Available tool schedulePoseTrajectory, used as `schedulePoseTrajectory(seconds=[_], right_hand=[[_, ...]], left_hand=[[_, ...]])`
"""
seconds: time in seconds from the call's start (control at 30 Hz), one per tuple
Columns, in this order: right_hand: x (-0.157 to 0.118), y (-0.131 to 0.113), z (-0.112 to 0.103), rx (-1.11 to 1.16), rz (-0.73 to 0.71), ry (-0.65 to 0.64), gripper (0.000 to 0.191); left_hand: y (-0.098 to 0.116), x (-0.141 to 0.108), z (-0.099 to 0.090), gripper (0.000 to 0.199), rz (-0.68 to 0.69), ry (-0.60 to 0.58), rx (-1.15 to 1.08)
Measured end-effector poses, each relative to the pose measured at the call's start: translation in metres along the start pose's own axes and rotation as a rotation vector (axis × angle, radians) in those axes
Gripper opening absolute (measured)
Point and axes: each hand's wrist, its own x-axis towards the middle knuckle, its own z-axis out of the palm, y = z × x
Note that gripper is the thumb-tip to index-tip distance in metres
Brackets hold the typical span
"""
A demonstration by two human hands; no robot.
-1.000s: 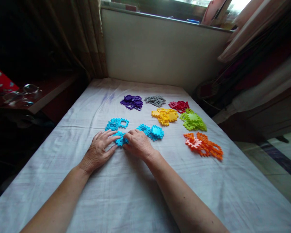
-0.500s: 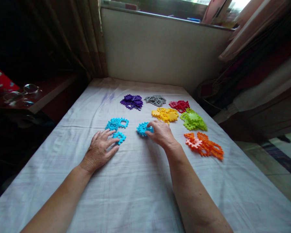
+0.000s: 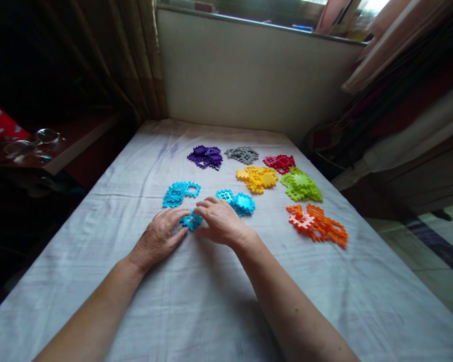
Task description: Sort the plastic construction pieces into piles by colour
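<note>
A blue toothed piece (image 3: 191, 221) lies on the sheet between my two hands. My left hand (image 3: 162, 232) has its fingertips and thumb closed on the left side of that piece. From the right, my right hand (image 3: 221, 219) reaches to the piece's upper right edge, fingers bent; whether it grips anything is hidden. Behind my left hand lies a group of blue pieces (image 3: 176, 193), one with a square opening. Just beyond my right hand is another blue pile (image 3: 245, 202), with a solid square on top.
Farther back lie purple (image 3: 205, 157), grey (image 3: 242, 154), red (image 3: 279, 163) and yellow (image 3: 256, 179) piles. Green (image 3: 300, 185) and orange (image 3: 324, 226) piles are at the right. Glasses (image 3: 33, 142) rest on a side table at the left.
My right hand has moved left and nearer, from the blue pile to the piece by my left hand. That piece has shifted slightly right and nearer. My left fingers have drawn together on it.
</note>
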Motion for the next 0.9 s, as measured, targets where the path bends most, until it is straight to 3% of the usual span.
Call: schedulePoseTrajectory(seconds=[0.3,0.47,0.57,0.67,0.8,0.9], right_hand=[[0.007,-0.013,0.017,-0.068,0.026,-0.011,0.039],[0.005,-0.012,0.009,-0.057,0.025,0.009,0.044],[-0.003,0.008,-0.008,-0.003,0.09,0.132,0.05],[-0.02,0.043,-0.026,0.023,0.282,0.227,0.049],[-0.042,0.087,-0.032,0.055,0.49,0.244,0.049],[-0.048,0.1,-0.028,0.107,0.539,0.212,0.048]], left_hand=[[-0.015,0.001,-0.006,0.031,-0.173,0.117,0.094],[-0.021,0.001,-0.009,0.033,-0.213,0.168,0.127],[-0.023,0.0,-0.01,0.035,-0.233,0.189,0.147],[-0.027,0.0,-0.009,0.037,-0.264,0.215,0.165],[-0.036,0.007,-0.005,0.044,-0.339,0.231,0.211],[-0.043,0.018,0.0,0.052,-0.396,0.216,0.257]])
